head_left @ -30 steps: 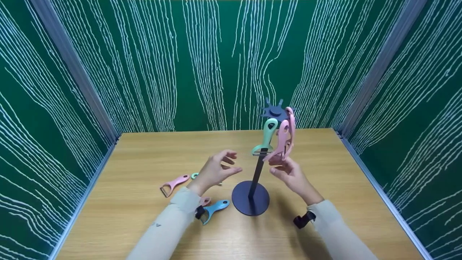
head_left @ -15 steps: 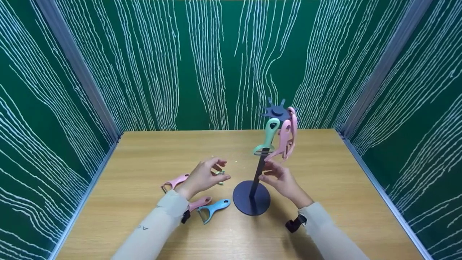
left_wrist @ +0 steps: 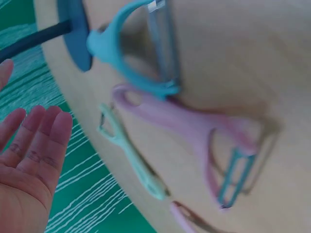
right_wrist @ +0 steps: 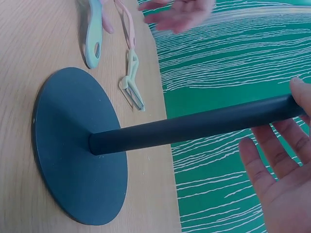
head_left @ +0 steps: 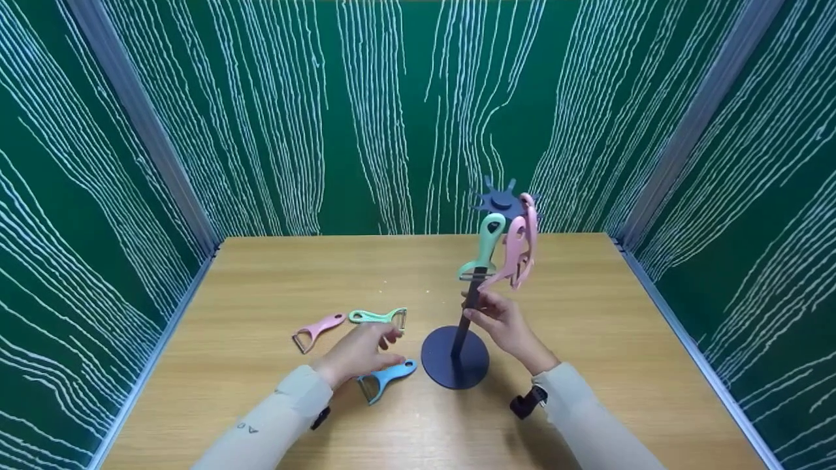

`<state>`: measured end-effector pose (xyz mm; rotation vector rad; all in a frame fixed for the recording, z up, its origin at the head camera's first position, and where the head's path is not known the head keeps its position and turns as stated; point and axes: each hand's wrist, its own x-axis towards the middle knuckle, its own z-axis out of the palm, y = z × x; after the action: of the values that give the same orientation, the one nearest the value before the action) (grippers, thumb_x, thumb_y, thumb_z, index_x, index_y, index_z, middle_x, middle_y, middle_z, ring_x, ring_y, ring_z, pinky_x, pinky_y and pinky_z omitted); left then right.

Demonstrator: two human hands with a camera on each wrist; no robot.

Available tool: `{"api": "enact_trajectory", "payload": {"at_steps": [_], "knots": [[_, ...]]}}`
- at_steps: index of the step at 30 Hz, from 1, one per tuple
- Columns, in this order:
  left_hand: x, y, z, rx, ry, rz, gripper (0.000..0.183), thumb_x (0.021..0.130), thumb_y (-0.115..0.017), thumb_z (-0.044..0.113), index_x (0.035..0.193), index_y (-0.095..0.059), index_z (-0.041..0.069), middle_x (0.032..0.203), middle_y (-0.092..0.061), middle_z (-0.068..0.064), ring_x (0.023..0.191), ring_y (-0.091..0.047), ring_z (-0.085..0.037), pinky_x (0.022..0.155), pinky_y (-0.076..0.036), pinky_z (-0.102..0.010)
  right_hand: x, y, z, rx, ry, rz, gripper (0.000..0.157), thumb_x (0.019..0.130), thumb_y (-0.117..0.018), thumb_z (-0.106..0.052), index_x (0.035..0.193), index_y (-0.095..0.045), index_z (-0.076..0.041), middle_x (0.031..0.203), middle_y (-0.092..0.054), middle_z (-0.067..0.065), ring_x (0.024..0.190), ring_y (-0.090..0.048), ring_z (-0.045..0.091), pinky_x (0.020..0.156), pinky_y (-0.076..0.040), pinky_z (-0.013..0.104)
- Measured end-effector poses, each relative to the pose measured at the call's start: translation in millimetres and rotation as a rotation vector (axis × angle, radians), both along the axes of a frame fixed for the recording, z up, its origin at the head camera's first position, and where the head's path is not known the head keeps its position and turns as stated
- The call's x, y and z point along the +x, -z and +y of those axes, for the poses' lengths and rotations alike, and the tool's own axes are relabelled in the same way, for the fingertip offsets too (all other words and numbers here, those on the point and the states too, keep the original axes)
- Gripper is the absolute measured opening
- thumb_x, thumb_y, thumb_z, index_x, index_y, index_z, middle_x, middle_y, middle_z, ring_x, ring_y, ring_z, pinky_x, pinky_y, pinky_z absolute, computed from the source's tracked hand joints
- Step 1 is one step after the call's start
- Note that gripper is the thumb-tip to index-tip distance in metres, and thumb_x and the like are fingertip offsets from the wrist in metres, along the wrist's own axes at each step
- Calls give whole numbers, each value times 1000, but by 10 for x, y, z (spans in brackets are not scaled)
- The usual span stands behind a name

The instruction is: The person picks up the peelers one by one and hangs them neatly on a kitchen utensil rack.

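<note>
Left fingers [head_left: 385,330] closer; blue peeler [head_left: 396,373] beside thumb [head_left: 389,360]

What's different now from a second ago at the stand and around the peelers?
The left hand has moved left and towards the person, down near the blue peeler. The right hand has shifted left from beneath the hanging pink peelers and now grips the pole. The hanging peelers, base and blue peeler stayed put.

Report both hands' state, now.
Left hand: open, fingers relaxed, holding nothing.
Right hand: closed, thumb and fingers around the stand's black post.
</note>
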<state>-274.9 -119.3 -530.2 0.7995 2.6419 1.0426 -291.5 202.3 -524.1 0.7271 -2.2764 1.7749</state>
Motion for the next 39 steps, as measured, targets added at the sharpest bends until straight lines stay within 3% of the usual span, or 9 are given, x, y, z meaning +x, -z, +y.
{"api": "enact_trajectory", "payload": {"at_steps": [4,9,14,18,25,33,39], "knots": [[77,134,-26,-43,3,5,46,97,-84,23,131,-69,-4,128,-74,-22,108,-72,-32,94,-61,-47,-4,8,-3,4,16,-22,23,100,-71,7,123,-70,12,120,-75,32,103,-73,3,92,-61,19],[145,249,-59,-87,-11,-12,49,95,-86,25,131,-69,-4,121,-73,-20,101,-72,-30,91,-61,-45,0,20,0,6,29,-8,22,100,-71,6,122,-71,11,119,-75,30,104,-73,3,89,-62,20],[177,303,-72,-130,-18,-11,52,94,-87,29,132,-69,-1,123,-73,-19,108,-74,-32,95,-63,-49,0,13,8,13,34,-26,21,101,-72,5,121,-72,9,123,-75,31,106,-74,2,91,-62,21],[183,328,-59,-192,-27,-15,57,93,-88,34,136,-69,1,122,-73,-14,109,-72,-26,97,-62,-47,0,3,11,21,30,-43,21,101,-71,4,122,-72,8,126,-74,31,108,-73,2,92,-62,21],[162,392,-65,-279,-7,104,52,91,-89,31,129,-73,-1,114,-75,-10,103,-70,-23,98,-60,-46,-6,11,-4,8,16,-22,23,101,-71,6,122,-70,13,121,-73,36,107,-73,0,92,-61,21],[107,408,-105,-333,-18,75,45,97,-82,29,130,-74,0,121,-75,-13,110,-71,-26,104,-58,-49,-5,21,-4,0,14,-23,21,101,-70,5,122,-71,10,123,-74,33,108,-73,3,94,-62,23],[51,433,-119,-344,-14,82,34,99,-79,26,124,-77,2,111,-76,-8,97,-65,-19,98,-59,-46,3,23,-6,12,26,-43,22,101,-70,5,123,-71,10,125,-74,32,109,-73,2,95,-61,23]]}}
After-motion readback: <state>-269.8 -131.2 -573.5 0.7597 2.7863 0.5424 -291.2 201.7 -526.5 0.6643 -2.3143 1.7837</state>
